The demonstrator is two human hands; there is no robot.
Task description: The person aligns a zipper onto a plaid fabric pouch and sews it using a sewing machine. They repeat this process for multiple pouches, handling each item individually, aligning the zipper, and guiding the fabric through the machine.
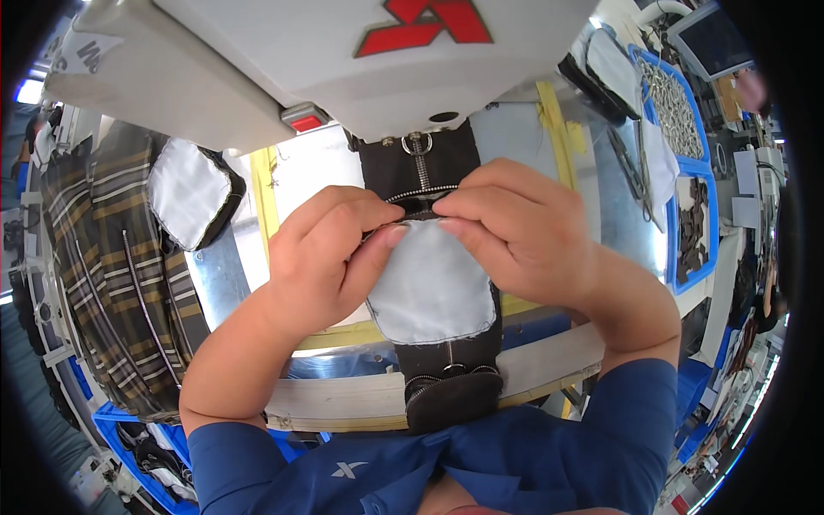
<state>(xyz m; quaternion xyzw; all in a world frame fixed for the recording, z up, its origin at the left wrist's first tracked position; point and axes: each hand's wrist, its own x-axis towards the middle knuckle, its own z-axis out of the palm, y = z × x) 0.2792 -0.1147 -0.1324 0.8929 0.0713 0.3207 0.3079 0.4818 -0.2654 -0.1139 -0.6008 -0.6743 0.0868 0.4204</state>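
In front of me a black fabric strap piece (472, 159) with zippers and metal rings runs from under the machine head toward my body. On it lies a small black pouch with white lining (433, 287) facing up. My left hand (322, 249) pinches the pouch's far edge between thumb and fingers, left of its middle. My right hand (524, 232) pinches that same edge just to the right. Between the fingertips a dark gap shows beneath a curved zipper (429, 192). Nearest my chest, a zipped black pouch (455, 399) hangs over the table's front edge.
A large white sewing machine (403, 86) overhangs the work. Plaid bag panels (120, 266) and another white-lined pouch (189, 193) lie at left. At right are scissors (633, 167), a blue bin (704, 129) of metal hardware, and a blue bin (711, 232) of dark pieces.
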